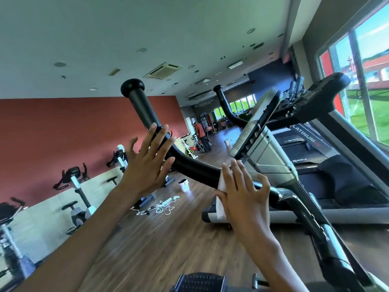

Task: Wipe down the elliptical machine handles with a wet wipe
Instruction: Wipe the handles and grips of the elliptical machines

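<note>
Two hands: both work on the near handle [189,165] of the elliptical machine. The far handle [224,104] stands beyond the console [259,127] with no hand on it.
Left hand [147,163]: fingers straight and spread, palm laid against the handle at its bend. It holds nothing and appears to steady the bar.
Right hand [245,197]: fingers extended and fanned, palm pressing the wet wipe [221,186] flat onto the lower run of the handle. The fingers do not wrap the bar.
Wipe position: between the right palm and the handle, with a loose white edge hanging below the bar.
Step in hand: judged to be wiping the lower section of the near handle.
Technique: fold the wipe round the bar so the underside is covered. Brace with the left hand, since the handle probably swings. Draw the wipe in overlapping strokes up toward the knob [132,87], shifting the left hand clear of each stretch. Treat the far handle afterwards.
Caution: the hanging edge may slip free under a flat palm, so a closed grip would likely hold it better.
Surface: the handle is smooth, black and curved.
Floor [157,239]: wood planks, carrying a white cup [183,185] and a tangle of white cords [160,207].
Room: a gym. Exercise bikes [75,182] line a red wall [63,127] on the left, and a treadmill [315,142] stands under windows [370,85] on the right. A person [199,133] stands far down the room.
</note>
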Tool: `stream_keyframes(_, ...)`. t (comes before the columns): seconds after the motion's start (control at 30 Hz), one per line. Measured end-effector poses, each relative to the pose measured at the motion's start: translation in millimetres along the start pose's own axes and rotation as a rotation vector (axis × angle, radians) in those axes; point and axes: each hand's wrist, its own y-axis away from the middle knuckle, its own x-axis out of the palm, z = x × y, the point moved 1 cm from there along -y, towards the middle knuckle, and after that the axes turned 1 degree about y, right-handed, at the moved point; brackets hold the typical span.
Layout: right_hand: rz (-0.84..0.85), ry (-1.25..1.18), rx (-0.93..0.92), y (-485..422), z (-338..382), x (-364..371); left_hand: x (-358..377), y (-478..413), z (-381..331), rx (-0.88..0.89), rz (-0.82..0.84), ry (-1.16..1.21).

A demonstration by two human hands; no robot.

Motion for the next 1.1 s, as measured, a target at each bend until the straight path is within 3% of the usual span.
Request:
stream_keyframes(0.2,0.138,0.008,-0.064,-29,39,-12,3,3,-1,-0.031,-0.002,0.014)
stream_keyframes(0.37,-0.113,-0.037,-0.058,-7,-2,-5,2,4,-8,-0.08,0.016,0.041)
stream_keyframes(0.5,0.089,0.01,-0.069,-27,25,-16,0,4,-14,-0.107,0.035,0.049)
stream_keyframes(0.7,0.081,-0.528,-0.205,-34,20,-20,-4,7,-11,-0.104,0.115,0.06)
stream_keyframes(0.83,0.029,-0.571,-0.225,-29,-3,-19,-10,4,-29,-0.177,0.108,0.166)
stream_keyframes(1.1,0.023,-0.783,-0.084,-25,-11,-8,-6,14,-65,0.005,0.043,0.283)
